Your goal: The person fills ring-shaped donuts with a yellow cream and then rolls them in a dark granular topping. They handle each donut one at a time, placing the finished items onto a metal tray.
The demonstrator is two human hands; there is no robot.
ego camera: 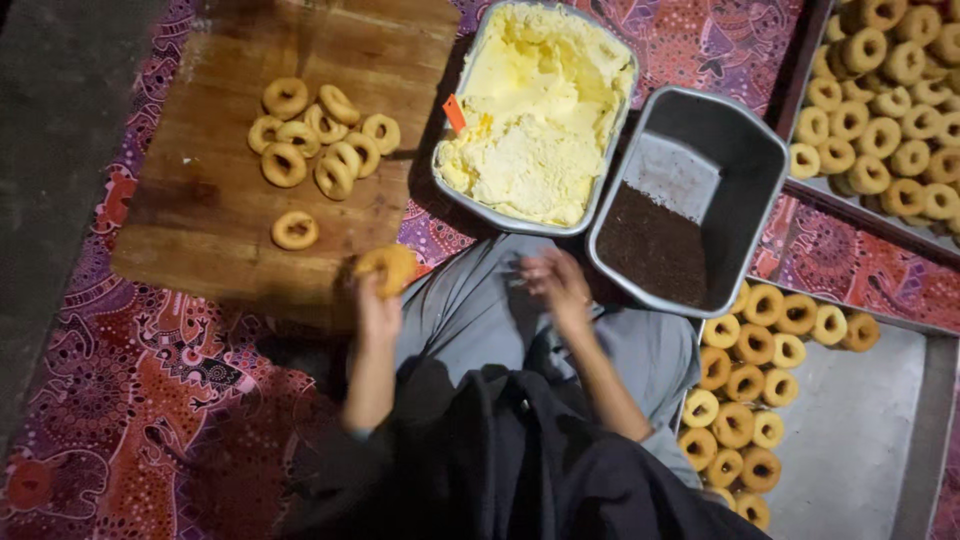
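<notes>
My left hand (377,305) holds a piece of yellow dough (388,266) just off the near edge of a wooden board (210,200). Several ring-shaped dough pieces (318,138) lie on that board, one ring (295,230) apart from the rest. My right hand (556,282) hovers blurred over my grey-clad lap, fingers spread, holding nothing that I can make out. Beyond it stands a metal tub of pale yellow dough (535,110) and a metal tub (745,160) with dark seeds (655,245) in its bottom.
A metal tray (860,440) on the right carries rows of dough rings (745,385). Another tray (880,95) at the far right is full of rings. A patterned purple-red cloth (150,400) covers the floor; bare grey floor (40,150) lies left.
</notes>
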